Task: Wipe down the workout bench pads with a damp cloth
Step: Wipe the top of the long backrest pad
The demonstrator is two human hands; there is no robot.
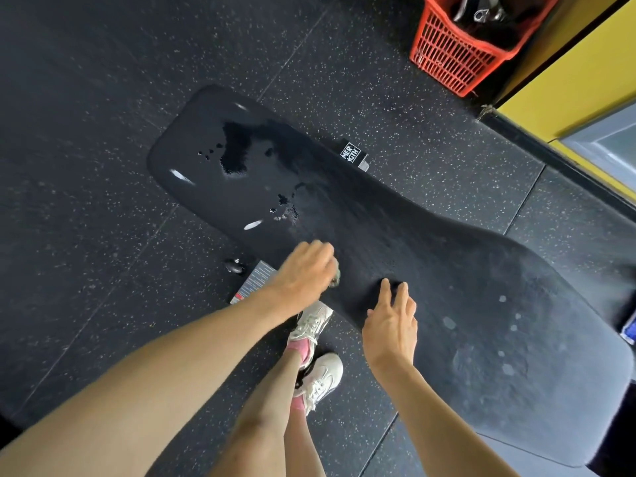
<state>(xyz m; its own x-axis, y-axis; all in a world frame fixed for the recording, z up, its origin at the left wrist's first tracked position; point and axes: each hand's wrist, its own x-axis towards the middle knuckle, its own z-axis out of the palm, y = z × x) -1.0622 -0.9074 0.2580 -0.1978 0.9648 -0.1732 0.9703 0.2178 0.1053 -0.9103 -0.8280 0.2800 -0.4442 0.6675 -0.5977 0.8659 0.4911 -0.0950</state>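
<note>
Long black grainy bench pad (430, 270), glossy wet patches at its far end, left hand (303, 273) (blurred) curled over bunched greenish cloth (335, 276) on pad's near edge, right hand (390, 325) beside it, fingers straight, on pad

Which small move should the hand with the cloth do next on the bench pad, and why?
Probably slide the left hand with the cloth along the bench pad toward its wide end. The far narrow end already shines with wet patches, while pale spots show on the dull wide end. The right hand rests in the way and may need lifting.
</note>
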